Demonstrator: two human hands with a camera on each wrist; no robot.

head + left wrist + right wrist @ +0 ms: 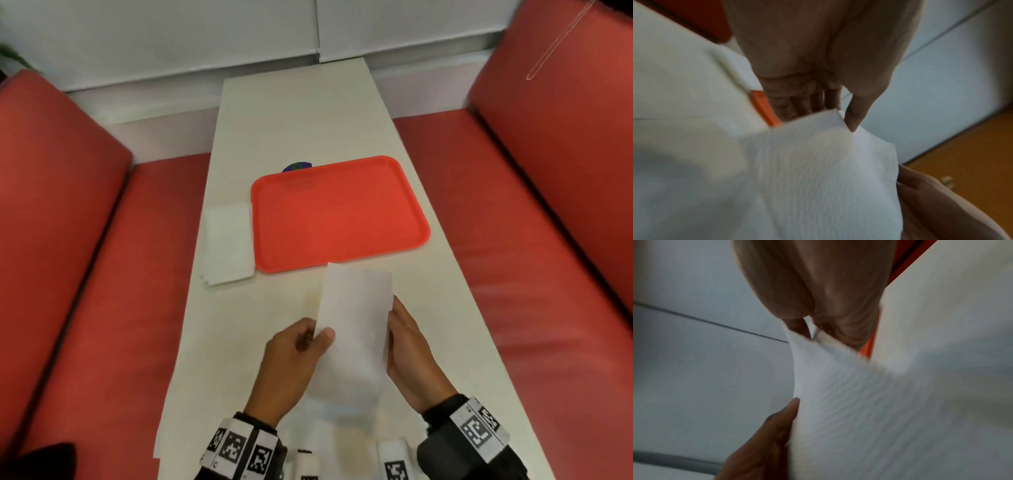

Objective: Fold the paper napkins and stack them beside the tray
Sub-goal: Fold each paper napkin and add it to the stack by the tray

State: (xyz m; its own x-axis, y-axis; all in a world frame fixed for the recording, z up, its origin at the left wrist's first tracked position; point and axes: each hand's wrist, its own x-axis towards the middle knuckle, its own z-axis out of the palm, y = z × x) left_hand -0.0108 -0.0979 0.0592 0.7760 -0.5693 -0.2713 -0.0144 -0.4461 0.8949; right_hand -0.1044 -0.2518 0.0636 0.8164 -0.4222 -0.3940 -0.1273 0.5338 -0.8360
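Note:
A white paper napkin (352, 318), folded into a long strip, is held up above the table (301, 113) in front of the red tray (339, 212). My left hand (308, 346) pinches its left edge, thumb on top. My right hand (404, 346) pinches its right edge. In the left wrist view the left hand (840, 116) has thumb and fingers on the napkin (818, 170) edge. In the right wrist view the right hand (809, 332) nips the napkin (859, 402). A stack of folded napkins (228, 245) lies just left of the tray.
Red padded benches (85, 240) flank the narrow white table on both sides. A small dark blue-green object (297, 167) peeks out behind the tray's far edge. More white napkins (342, 421) lie on the table near my wrists.

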